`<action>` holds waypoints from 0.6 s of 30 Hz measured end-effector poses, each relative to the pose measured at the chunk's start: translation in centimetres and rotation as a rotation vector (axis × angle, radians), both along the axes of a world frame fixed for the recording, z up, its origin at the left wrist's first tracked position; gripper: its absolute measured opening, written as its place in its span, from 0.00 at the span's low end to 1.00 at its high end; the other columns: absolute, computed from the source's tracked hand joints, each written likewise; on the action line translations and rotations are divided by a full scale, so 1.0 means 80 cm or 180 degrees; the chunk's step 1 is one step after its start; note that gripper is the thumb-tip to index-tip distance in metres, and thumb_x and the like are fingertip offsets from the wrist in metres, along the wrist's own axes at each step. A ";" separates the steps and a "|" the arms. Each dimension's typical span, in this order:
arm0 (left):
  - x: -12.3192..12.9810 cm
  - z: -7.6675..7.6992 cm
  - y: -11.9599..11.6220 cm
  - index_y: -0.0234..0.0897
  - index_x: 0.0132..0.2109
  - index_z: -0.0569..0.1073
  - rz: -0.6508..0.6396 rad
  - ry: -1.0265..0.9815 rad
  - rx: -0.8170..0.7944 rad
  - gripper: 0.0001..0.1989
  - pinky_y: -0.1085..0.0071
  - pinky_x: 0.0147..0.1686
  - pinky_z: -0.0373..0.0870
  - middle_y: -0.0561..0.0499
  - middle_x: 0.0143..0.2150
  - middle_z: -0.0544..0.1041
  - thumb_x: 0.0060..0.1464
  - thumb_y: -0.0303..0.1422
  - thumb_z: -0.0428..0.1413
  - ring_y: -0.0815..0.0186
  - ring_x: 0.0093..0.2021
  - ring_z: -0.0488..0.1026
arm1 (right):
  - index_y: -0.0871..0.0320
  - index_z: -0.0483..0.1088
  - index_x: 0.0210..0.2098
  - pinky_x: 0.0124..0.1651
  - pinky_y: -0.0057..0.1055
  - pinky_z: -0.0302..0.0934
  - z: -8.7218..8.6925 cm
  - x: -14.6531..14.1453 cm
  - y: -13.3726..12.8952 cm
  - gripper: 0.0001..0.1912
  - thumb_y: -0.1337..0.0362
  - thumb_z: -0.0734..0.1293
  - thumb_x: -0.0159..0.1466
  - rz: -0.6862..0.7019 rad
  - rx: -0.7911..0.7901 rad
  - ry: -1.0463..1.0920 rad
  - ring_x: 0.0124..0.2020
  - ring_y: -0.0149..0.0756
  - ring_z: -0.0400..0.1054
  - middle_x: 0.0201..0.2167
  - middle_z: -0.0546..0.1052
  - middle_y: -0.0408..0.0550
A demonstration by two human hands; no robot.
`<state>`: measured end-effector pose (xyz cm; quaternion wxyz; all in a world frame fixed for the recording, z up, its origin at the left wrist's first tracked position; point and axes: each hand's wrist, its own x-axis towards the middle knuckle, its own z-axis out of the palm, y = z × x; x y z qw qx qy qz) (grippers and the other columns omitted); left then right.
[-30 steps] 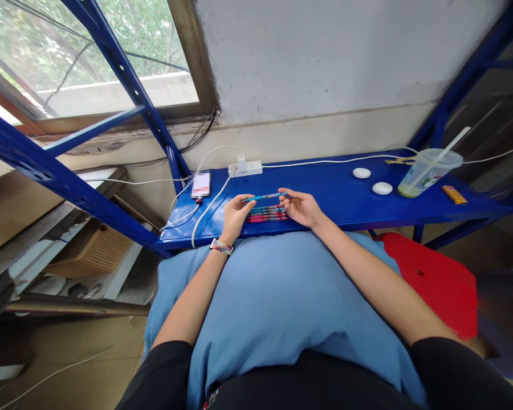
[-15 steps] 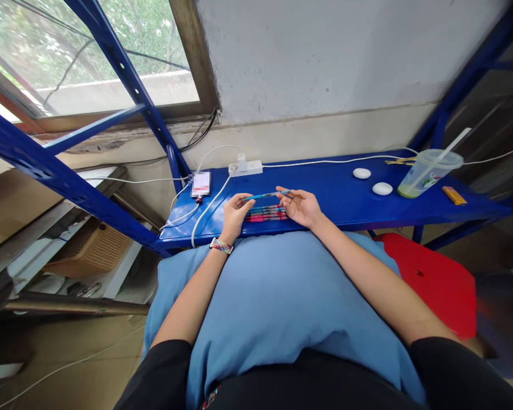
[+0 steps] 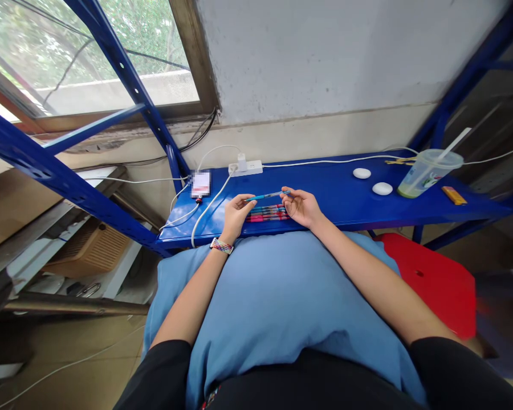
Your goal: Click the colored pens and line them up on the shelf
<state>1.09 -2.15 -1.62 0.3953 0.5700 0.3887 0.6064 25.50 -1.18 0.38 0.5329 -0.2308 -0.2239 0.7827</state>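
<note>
A slim blue pen (image 3: 267, 196) is held level above the blue table (image 3: 316, 182), between my two hands. My left hand (image 3: 238, 213) pinches its left end between thumb and fingers. The right end sits at the fingertips of my right hand (image 3: 300, 206), whose palm is turned partly up. Just below the held pen, several red and blue pens (image 3: 265, 214) lie side by side near the table's front edge, their ends partly hidden by my hands.
A white power strip (image 3: 250, 167) with cables and a phone (image 3: 200, 184) are at the left. Two white oval objects (image 3: 382, 188), a plastic cup (image 3: 427, 173) with a straw and an orange packet (image 3: 454, 195) stand to the right. A blue cushion (image 3: 277, 290) covers my lap.
The held pen looks slightly turned about its length, with a lighter part showing. The fingers of my right hand have shifted slightly to the right; little else differs.
</note>
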 end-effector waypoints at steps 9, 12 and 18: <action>0.002 0.002 -0.001 0.39 0.44 0.86 -0.0027 -0.0022 -0.0021 0.14 0.65 0.45 0.78 0.48 0.41 0.86 0.54 0.40 0.73 0.62 0.41 0.81 | 0.61 0.77 0.50 0.34 0.23 0.80 -0.001 0.001 0.001 0.15 0.73 0.61 0.70 0.0009 -0.0031 0.0200 0.29 0.34 0.83 0.31 0.86 0.51; 0.002 0.002 -0.001 0.39 0.44 0.87 -0.0001 0.0024 -0.0005 0.13 0.65 0.44 0.77 0.48 0.41 0.86 0.54 0.40 0.73 0.62 0.40 0.81 | 0.62 0.77 0.54 0.35 0.25 0.82 -0.001 0.001 0.001 0.17 0.71 0.61 0.70 -0.0008 -0.0012 0.0222 0.32 0.36 0.84 0.35 0.88 0.53; 0.001 0.001 0.000 0.39 0.45 0.87 0.0029 0.0036 -0.0002 0.15 0.64 0.44 0.78 0.47 0.41 0.86 0.54 0.41 0.72 0.61 0.41 0.81 | 0.61 0.77 0.48 0.34 0.22 0.80 0.001 0.002 -0.001 0.14 0.73 0.61 0.69 0.0009 -0.0044 0.0089 0.29 0.33 0.82 0.31 0.86 0.51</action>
